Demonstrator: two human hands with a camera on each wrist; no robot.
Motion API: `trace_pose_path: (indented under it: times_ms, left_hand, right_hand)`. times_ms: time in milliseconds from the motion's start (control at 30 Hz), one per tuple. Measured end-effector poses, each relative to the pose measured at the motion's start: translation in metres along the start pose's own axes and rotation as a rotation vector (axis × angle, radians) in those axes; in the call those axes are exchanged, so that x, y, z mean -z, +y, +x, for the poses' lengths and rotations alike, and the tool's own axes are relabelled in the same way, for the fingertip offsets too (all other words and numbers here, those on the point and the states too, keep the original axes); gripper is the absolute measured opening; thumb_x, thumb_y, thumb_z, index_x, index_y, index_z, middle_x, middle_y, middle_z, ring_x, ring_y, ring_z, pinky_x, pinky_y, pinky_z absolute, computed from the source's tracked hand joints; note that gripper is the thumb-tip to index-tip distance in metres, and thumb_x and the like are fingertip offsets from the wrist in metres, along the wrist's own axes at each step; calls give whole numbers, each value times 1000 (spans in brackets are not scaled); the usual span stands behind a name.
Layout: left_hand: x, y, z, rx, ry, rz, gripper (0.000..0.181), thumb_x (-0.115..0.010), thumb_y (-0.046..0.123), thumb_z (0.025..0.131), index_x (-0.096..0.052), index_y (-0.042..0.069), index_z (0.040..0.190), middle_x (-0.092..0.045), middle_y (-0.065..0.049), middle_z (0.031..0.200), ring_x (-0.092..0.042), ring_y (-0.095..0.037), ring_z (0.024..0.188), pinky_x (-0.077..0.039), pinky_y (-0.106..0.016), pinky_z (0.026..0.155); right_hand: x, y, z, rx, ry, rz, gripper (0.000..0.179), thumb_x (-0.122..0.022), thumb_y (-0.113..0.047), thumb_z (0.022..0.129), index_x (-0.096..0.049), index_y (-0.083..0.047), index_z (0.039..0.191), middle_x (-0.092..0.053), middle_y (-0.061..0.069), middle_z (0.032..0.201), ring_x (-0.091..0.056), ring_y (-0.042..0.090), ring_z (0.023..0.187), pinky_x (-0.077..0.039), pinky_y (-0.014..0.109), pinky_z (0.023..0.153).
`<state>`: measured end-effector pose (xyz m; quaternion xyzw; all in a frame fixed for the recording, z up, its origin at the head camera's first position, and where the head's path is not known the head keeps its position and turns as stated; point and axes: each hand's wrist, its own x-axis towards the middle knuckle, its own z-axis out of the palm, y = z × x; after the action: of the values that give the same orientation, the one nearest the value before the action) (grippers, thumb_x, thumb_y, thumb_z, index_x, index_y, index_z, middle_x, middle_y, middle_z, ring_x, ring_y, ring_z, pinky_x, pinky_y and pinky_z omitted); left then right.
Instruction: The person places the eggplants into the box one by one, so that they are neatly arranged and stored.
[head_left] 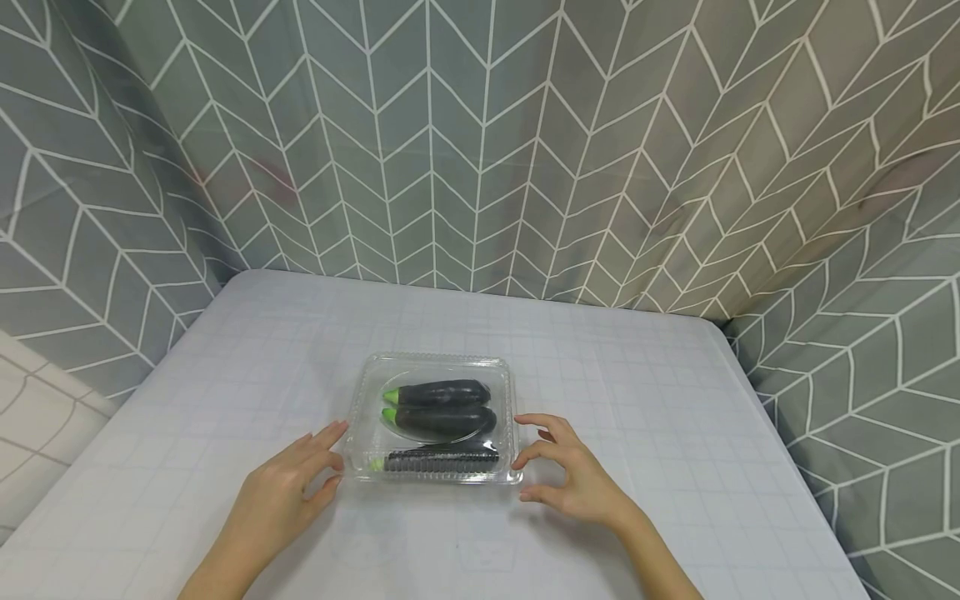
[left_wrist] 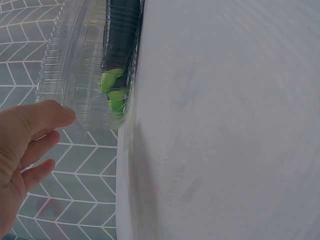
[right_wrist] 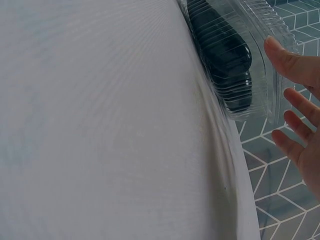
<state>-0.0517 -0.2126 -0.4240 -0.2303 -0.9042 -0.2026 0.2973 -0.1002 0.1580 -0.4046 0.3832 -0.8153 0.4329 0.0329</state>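
A clear plastic clamshell box [head_left: 365, 400] sits on the table with its lid down. Through the lid show two dark purple eggplants [head_left: 446, 419] lying side by side, green caps to the left. Another dark shape with a green end appears through the ribbed front wall. My left hand [head_left: 281, 490] is at the box's left side, fingertips right at its edge, fingers loosely bent. On the opposite side, my right hand [head_left: 568, 473] has thumb and fingers spread beside the right edge. Both wrist views show the box's ribbed wall [left_wrist: 82, 100] close to the fingers, neither hand curled round it.
A white cloth with a faint grid covers the table [head_left: 645, 392]. Grey curtains [head_left: 480, 150] with a white herringbone pattern hang behind the table and along both sides. Pale tiles [head_left: 37, 433] show at the far left.
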Motion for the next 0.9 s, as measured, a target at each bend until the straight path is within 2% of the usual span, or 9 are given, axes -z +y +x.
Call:
trace_pose_path:
  times_ms: [200, 900]
  left_hand:
    - [0, 0, 0, 1, -2, 2, 31, -79, 0, 58, -60, 18, 74, -65, -10, 123, -67, -30, 98, -26, -10, 105]
    - [-1, -1, 1, 4, -4, -12, 31, -77, -2, 57, -60, 19, 73, -65, -10, 123, -67, -30, 100, -24, -8, 105]
  right_hand:
    - [0, -1, 0, -7, -2, 1, 35, -85, 5, 63, -68, -10, 90, -47, 20, 136, -37, 35, 126, -39, 57, 99]
    - [0, -1, -1, -18, -1, 13, 35, -85, 5, 63, -68, -11, 90, -47, 19, 136, -37, 35, 126, -39, 57, 99]
